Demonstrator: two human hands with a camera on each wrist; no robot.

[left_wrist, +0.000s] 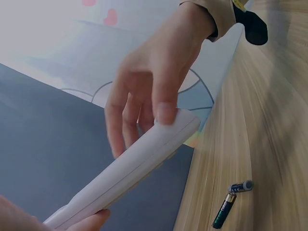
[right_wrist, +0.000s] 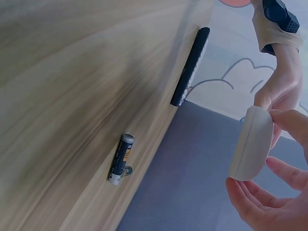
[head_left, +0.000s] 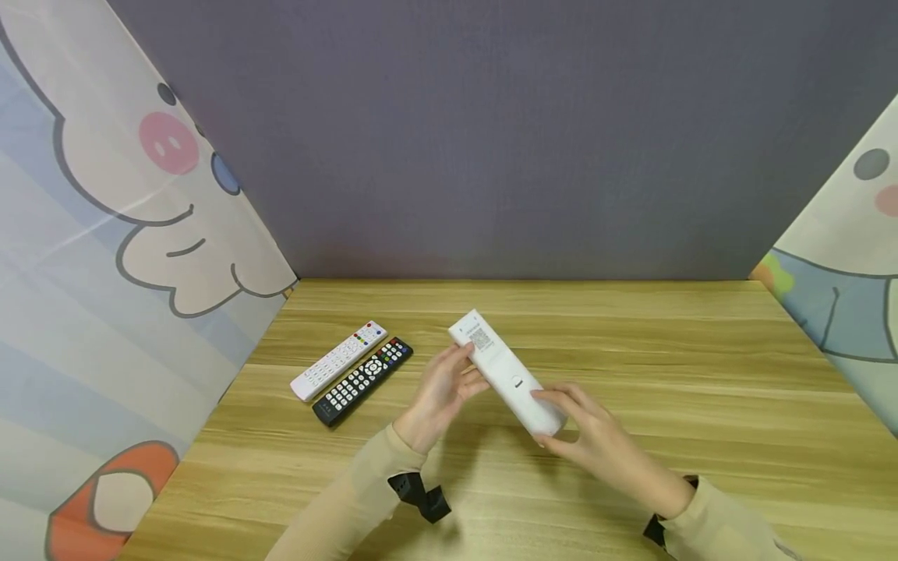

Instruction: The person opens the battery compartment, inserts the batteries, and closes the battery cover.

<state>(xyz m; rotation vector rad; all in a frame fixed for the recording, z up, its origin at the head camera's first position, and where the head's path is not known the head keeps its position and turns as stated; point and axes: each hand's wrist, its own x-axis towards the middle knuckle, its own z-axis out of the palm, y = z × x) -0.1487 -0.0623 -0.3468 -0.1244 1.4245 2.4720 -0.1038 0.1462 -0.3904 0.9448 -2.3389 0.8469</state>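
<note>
Both hands hold a white remote control (head_left: 507, 374) above the table, its back with a QR-code label turned up. My left hand (head_left: 440, 393) grips it near the label end, thumb along the edge. At the other end, my right hand (head_left: 596, 436) pinches the remote between thumb and fingers. In the right wrist view the remote (right_wrist: 252, 144) appears end-on, raised off the wood. Two batteries lie on the table in the left wrist view: a dark green battery (left_wrist: 224, 211) and a grey battery (left_wrist: 240, 186). The head view hides them.
On the left of the wooden table (head_left: 701, 374) lie a second white remote (head_left: 340, 361) and a black remote (head_left: 362, 382), side by side with buttons up. A grey panel (head_left: 519, 140) stands behind the table. Cartoon-print cloth (head_left: 105, 273) hangs at the sides.
</note>
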